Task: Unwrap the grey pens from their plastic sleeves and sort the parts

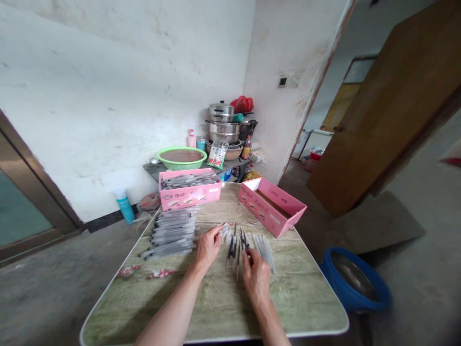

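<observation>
My left hand point(209, 246) is closed in a pinch at the middle of the table, its fingertips at a small cluster of pale pieces point(226, 231). Blur hides what exactly the fingers hold. My right hand point(256, 275) has its fingers closed on a dark-tipped pen point(243, 237). Just left of that hand lie several pens with dark parts point(233, 245), and to its right are clear, pale pen barrels point(265, 252). A broad stack of grey pens point(173, 233) covers the table left of my left hand.
At the table's point(295, 302) back left, a pink box point(190, 196) is full of pens. Another pink box point(272, 204) stands open at the back right, brown inside. Behind are a green basin point(182, 166) and stacked pots point(224, 129). A blue tub point(382, 293) stands right.
</observation>
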A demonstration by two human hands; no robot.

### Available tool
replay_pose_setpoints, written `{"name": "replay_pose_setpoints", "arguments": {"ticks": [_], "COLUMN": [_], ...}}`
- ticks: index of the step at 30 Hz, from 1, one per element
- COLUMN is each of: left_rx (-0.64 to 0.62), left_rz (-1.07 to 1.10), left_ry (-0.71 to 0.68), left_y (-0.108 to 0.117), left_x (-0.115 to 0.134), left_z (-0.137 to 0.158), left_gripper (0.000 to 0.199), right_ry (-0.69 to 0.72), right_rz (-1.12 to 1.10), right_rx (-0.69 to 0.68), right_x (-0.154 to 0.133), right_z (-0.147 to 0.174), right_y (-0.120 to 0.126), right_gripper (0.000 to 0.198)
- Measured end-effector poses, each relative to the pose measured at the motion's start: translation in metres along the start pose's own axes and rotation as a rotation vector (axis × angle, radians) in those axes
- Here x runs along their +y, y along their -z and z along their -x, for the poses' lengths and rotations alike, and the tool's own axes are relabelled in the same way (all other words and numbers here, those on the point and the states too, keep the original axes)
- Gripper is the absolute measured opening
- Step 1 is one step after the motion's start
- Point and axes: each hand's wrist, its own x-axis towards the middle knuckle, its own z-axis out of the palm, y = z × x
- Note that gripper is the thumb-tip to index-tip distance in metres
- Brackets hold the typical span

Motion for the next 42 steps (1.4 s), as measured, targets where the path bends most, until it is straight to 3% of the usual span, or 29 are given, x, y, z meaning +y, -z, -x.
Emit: {"name": "replay_pose_setpoints", "arguments": {"ticks": [4, 8, 15, 19, 23, 27, 33, 35, 40, 42], "left_rx": [0.013, 0.037, 0.065, 0.059, 0.032, -0.078, -0.184, -0.167, 0.008, 0.062], "left_rz": [-0.001, 0.011, 0.049, 0.082, 0.196, 0.479, 0.811, 0.849, 0.908, 0.913], "left_ry": [0.016, 0.042, 0.029, 0.047, 0.098, 0.209, 0.283, 0.304, 0.392, 0.409], "left_y": [-0.002, -0.001, 0.0, 0.0, -0.003, -0.008, -0.01, -0.008, -0.005, -0.004], "left_x": [0.0, 0.0, 0.001, 0.002, -0.001, -0.005, -0.004, -0.003, -0.001, -0.001], "left_z": [-0.001, -0.002, -0.001, -0.002, -0.004, -0.004, -0.004, -0.005, -0.008, -0.01], "left_gripper": [0.03, 0.029, 0.027, 0.025, 0.022, 0.032, 0.042, 0.041, 0.043, 0.044], "right_ry": [-0.214, -0.294, -0.269, -0.288, -0.179, 0.004, 0.164, 0.2, 0.176, 0.209], "right_rz": [0.325, 0.535, 0.592, 0.48, 0.182, -0.094, -0.19, -0.188, -0.093, -0.019], "right_rx": [-0.045, -0.114, -0.14, -0.042, 0.044, -0.041, -0.117, -0.118, 0.073, 0.015], "right_x": [0.029, 0.05, 0.054, 0.056, 0.05, 0.027, 0.002, 0.004, 0.021, 0.023], "right_z": [-0.002, 0.001, 0.003, 0.001, -0.005, -0.017, -0.031, -0.032, -0.033, -0.032], "right_y": [0.026, 0.036, 0.032, 0.034, 0.029, 0.013, -0.019, -0.026, -0.025, -0.022], "right_gripper": [0.027, 0.031, 0.021, 0.022, 0.029, 0.033, 0.032, 0.034, 0.041, 0.039]}}
